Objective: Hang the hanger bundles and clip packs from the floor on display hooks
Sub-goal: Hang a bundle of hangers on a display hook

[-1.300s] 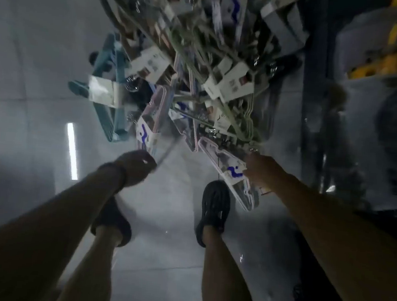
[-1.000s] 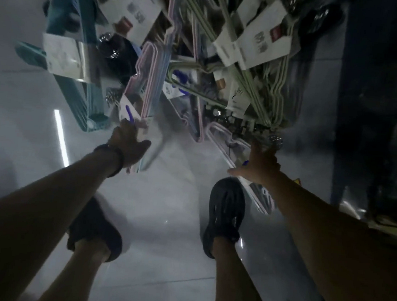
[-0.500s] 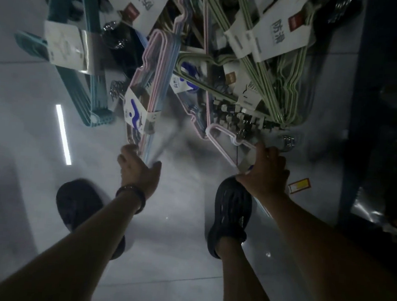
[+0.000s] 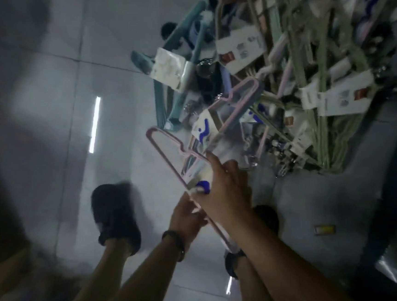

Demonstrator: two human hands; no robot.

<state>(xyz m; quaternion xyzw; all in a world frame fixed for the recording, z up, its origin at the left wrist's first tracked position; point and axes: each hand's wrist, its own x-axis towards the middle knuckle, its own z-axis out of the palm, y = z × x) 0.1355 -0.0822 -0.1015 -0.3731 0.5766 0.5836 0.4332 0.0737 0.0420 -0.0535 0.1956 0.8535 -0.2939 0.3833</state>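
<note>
Hands, earlier apart, are converging: I am noting the right hand curling fingers round the pink hanger bundle, drawing it clear of the pile for hanging; left hand touching it, grip unclear.

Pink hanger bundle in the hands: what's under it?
Shiny grey floor tiles show through the open frame of the pink hanger bundle. The left hand and right hand grip its lower part, so what lies beneath there is covered.
</note>
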